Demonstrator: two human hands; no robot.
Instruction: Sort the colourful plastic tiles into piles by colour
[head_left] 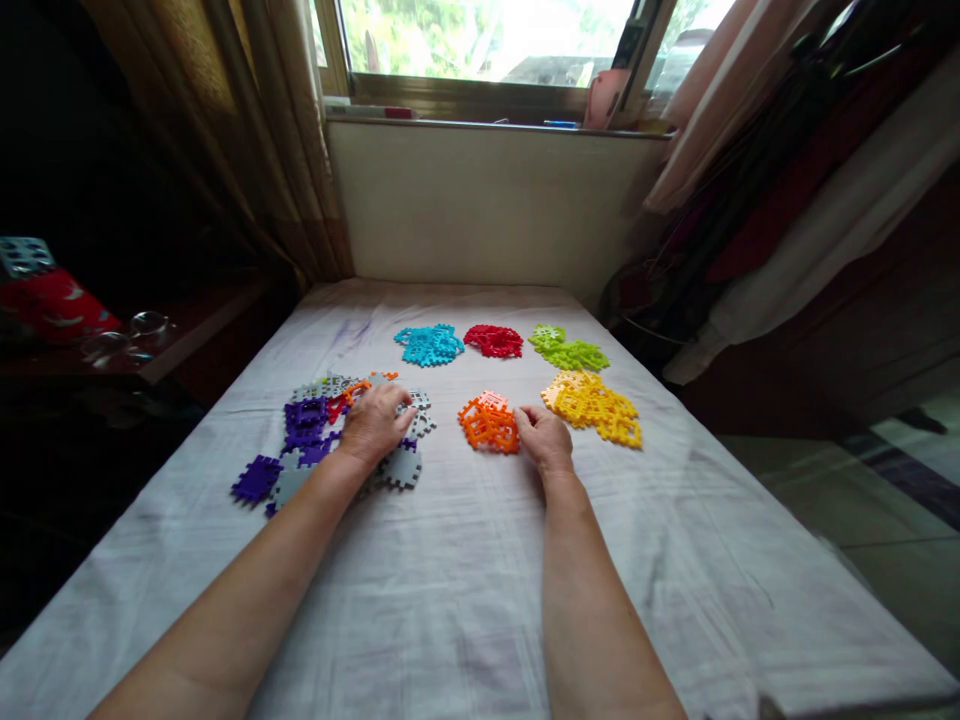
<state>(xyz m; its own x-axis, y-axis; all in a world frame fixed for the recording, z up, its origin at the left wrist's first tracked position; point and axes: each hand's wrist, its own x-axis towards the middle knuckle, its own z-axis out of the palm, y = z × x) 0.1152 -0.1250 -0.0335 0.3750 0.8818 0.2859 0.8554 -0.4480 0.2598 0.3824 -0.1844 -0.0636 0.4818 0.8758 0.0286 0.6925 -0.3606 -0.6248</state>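
A desk (450, 600) draped in a pale, rumpled cloth fills most of the view, its far end against a wall. Hanging clothes (795, 230) crowd the right side, a gold-brown curtain (225, 130) falls on the left, and a bright window (487, 40) stands above the far end.

The biggest group on the cloth is a mixed pile (307, 420) of flat, notched plastic pieces, mostly purple and grey with some orange and red, spread on the left. Its long axis slants from the near left to the far right. Next in size is a yellow pile (591, 405), on the right.

The left hand (373, 425) lies over the right part of the mixed pile, fingers bent down; whether it grips a piece, I cannot tell. The right hand (544, 437) is loosely curled, its fingertips at the right edge of an orange pile (489, 425); whether they pinch a piece is unclear.

The orange pile sits between the two hands, directly left of the right hand, which is clearly the nearer. It is roughly round, with no marked long axis.

Beyond it, left to right, lie a blue pile (430, 345), a red pile (493, 341) and a lime-green pile (570, 350). Smallest is one purple square (256, 479), at the mixed pile's near-left corner.
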